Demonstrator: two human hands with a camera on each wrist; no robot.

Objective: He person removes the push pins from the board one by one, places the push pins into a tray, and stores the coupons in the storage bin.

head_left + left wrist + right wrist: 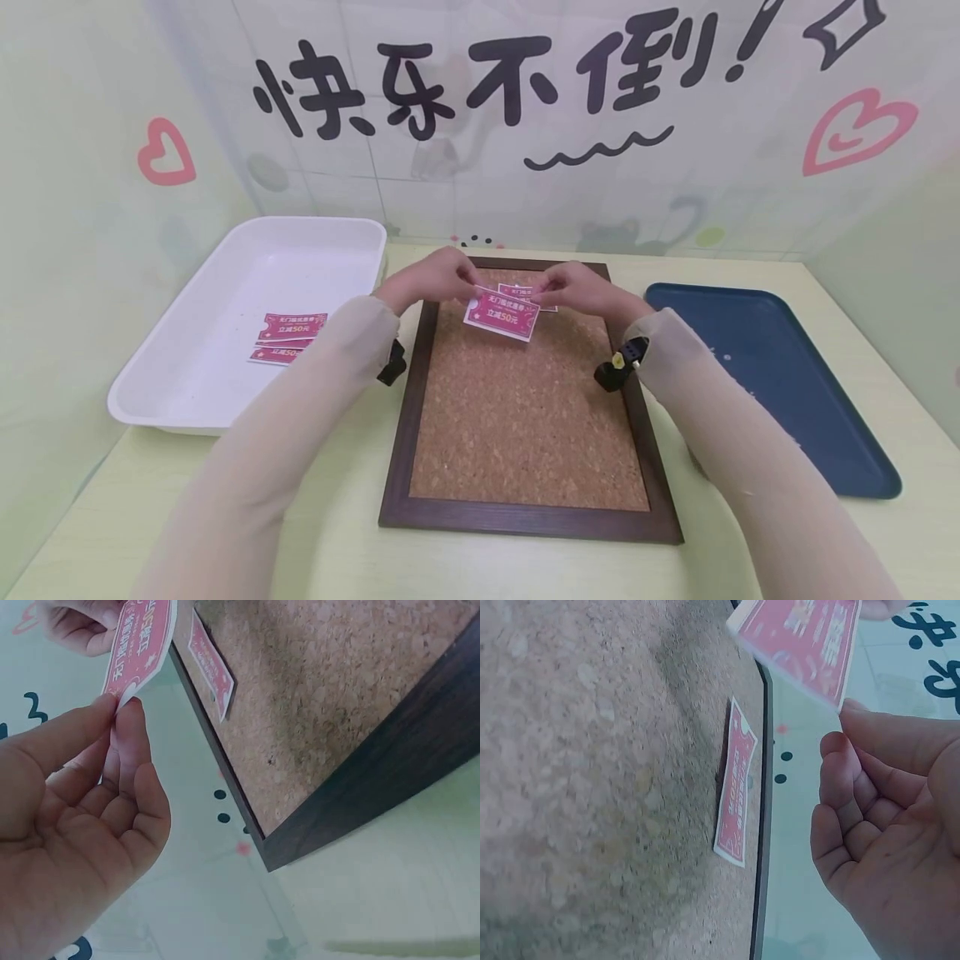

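A pink paper coupon (501, 314) with a white border is held up over a cork board (525, 417) in a dark brown frame. My left hand (435, 279) pinches its upper left corner between thumb and index finger. At the opposite upper corner, the thumb and index finger of my right hand (581, 290) pinch it too. A second coupon (737, 787) lies against the cork near the far edge, its ends slightly raised. In the head view the held coupon partly covers it. What fastens the second coupon, if anything, cannot be seen.
On the left stands a white tray (172, 408) holding several similar coupons (288, 327). A dark blue tray (802, 392) with tiny items lies on the right, partly behind my right sleeve. Beyond the table (337, 533) rises a wall with black lettering.
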